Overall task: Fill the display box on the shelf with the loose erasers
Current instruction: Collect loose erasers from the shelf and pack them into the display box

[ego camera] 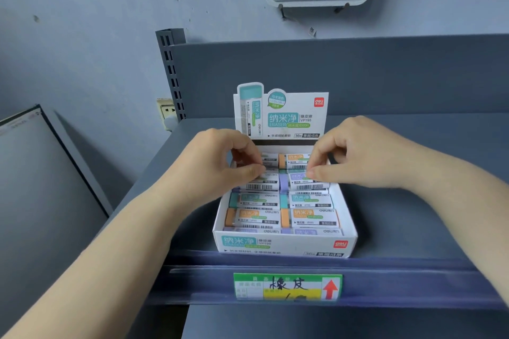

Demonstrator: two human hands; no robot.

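Here the white display box [283, 245] stands on the grey shelf [413, 217], at about 6 o'clock from the middle of the view, with its printed lid flap [292, 115] standing upright at the back. The box is nearly full of erasers [308, 217], lying in two columns, with sleeves and ends in orange, teal and purple.

The left hand [217, 165] comes in from 8 o'clock and is over the back left part of the box. Its fingers are curled and the thumb and forefinger tips meet on the top edge of an eraser in the left column, so it pinches this eraser. The right hand [355, 154] comes in from 4 o'clock and is over the back right part. Its thumb and curled fingers close in the same way on an eraser in the right column.

The two hands cover most of the back rows, so how many erasers lie there cannot be told. The front row is half hidden behind the front wall of the box. Both forearms are cut off by the picture edges. On the shelf's front rail, at 6 o'clock under the box, sits a green and yellow price label [287, 286]; its small print is too blurred to read.
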